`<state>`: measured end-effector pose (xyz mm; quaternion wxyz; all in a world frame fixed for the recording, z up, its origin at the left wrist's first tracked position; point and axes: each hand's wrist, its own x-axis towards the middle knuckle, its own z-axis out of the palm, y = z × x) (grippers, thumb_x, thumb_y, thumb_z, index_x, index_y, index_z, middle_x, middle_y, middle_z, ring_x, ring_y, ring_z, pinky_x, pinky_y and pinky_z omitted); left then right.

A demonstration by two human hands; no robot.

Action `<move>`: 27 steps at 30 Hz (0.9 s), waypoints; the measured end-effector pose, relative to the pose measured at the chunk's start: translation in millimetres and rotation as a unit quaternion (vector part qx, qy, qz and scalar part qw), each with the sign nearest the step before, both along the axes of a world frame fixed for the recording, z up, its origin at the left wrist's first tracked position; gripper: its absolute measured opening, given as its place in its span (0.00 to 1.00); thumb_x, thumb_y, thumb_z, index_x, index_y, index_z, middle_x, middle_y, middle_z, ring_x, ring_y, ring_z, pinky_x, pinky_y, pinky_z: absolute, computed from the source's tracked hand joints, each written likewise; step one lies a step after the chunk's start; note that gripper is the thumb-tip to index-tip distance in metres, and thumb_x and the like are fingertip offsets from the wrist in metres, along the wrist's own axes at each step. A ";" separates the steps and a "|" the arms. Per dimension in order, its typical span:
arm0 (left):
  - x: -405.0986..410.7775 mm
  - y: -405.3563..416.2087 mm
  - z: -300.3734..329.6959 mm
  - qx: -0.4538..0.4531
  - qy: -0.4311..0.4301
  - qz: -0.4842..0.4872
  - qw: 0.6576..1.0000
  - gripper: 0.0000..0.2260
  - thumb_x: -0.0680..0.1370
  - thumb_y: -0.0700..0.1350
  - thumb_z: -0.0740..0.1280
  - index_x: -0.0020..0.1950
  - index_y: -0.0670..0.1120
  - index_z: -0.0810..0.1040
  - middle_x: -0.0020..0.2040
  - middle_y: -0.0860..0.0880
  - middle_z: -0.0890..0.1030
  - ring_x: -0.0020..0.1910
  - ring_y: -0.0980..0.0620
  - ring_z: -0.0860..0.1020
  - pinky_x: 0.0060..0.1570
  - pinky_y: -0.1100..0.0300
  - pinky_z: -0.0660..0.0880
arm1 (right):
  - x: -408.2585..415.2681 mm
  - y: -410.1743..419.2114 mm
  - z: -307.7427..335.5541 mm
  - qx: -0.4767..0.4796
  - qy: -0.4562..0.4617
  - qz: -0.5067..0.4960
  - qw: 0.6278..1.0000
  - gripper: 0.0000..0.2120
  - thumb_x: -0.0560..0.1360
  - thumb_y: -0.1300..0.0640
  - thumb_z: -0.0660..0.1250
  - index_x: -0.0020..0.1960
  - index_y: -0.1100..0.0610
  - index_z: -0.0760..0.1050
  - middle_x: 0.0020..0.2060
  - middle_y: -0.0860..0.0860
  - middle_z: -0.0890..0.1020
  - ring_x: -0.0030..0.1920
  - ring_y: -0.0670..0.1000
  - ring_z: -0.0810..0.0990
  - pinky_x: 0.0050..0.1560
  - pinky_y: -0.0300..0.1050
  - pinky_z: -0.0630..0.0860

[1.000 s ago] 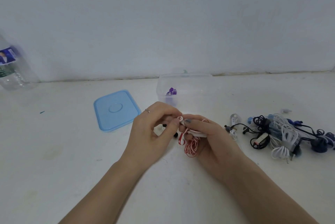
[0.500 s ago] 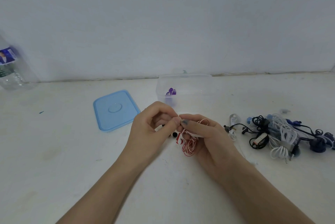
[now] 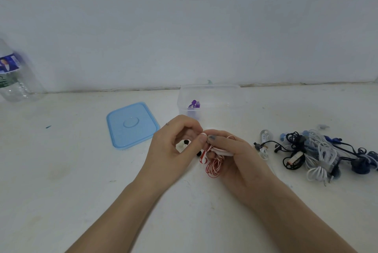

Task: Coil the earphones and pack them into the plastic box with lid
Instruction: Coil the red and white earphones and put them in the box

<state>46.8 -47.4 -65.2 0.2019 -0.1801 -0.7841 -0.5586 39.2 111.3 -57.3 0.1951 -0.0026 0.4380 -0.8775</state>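
Head view of a white tabletop [image 3: 61, 171] set against a pale wall. At the centre, the left hand [image 3: 173, 148] and the right hand [image 3: 231, 156] meet fingertip to fingertip. The right hand has its fingers curled round a coiled red-and-white striped earphone cable [image 3: 213, 167], whose loops hang below the palm; one red-and-white earbud [image 3: 203, 158] dangles just beside the loops. The left hand pinches the cable's free end between thumb and forefinger, and a white earbud with a black tip [image 3: 183, 144] shows under its curled fingers.

Toward the far edge, just behind the hands, stands a clear rectangular plastic box [image 3: 210, 99], open, holding a small purple earphone bundle [image 3: 194, 104]. Its light-blue square plastic lid [image 3: 132, 125] lies flat on the tabletop to the left of the box, apart from it. Near the right edge lies a tangled heap of black, white and blue earphones [image 3: 319, 153]. At the far left corner stands a clear plastic water bottle [image 3: 14, 76] with a blue label, partly cut off by the frame.
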 end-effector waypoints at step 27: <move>-4.3 2.6 -4.8 0.002 0.005 0.008 1.000 0.09 0.77 0.34 0.72 0.44 0.48 0.77 0.41 0.50 0.83 0.40 0.45 0.85 0.45 0.47 0.81 | -2.0 -0.1 -2.4 0.004 -0.009 -0.018 1.000 0.14 0.74 0.70 0.66 0.57 0.75 0.75 0.35 0.60 0.80 0.29 0.52 0.78 0.32 0.42 0.78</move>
